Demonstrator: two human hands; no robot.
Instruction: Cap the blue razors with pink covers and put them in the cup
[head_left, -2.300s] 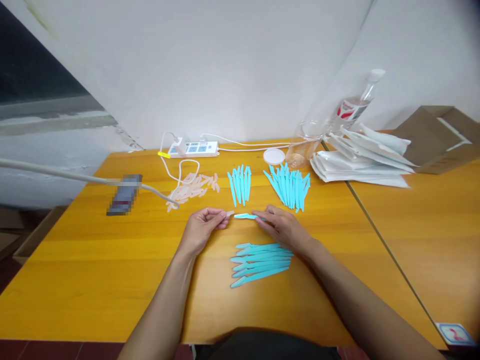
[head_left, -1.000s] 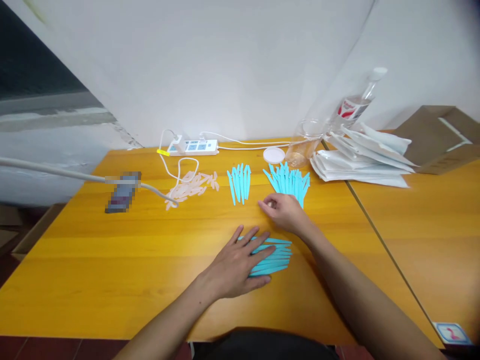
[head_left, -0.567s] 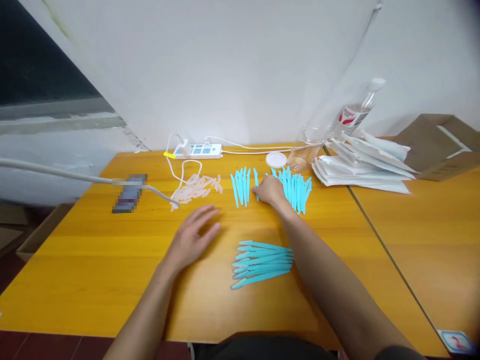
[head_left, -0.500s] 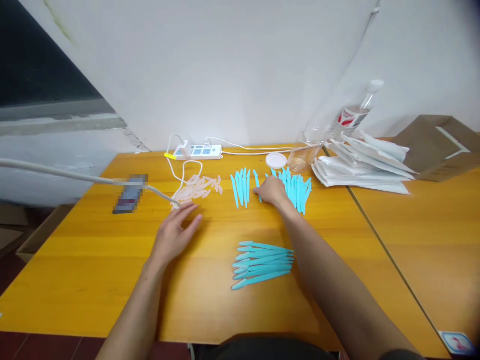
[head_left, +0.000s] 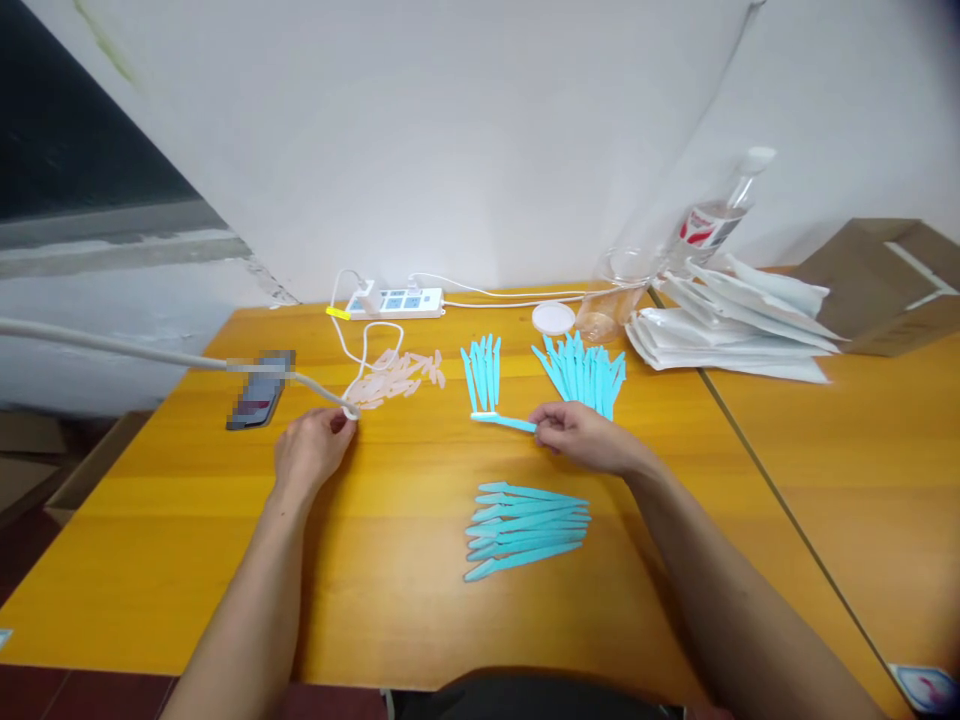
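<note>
Since half a second ago, a single blue stick has been brought farther from the power strip and turned crosswise by the right hand, and the left hand has been shifted leftward with its fingers curled in.

The blue stick is gripped at its right end between the thumb and fingers of the right hand, to the near right of the power strip; its pale head is pointed left. The fingers of the left hand are bent together to the near left of the strip, and the end of a grey cable is seen at their tips; whether anything is pinched there cannot be told.

Pale pink pieces are scattered just in front of the power strip, partly crossed by a white cord. A short row of sticks is laid to its near right, a larger pile farther right, and a fan of sticks well in front. A phone is placed to its near left. To its right are set a white lid, a clear jar, white packets, a bottle and, farthest, a cardboard box.
</note>
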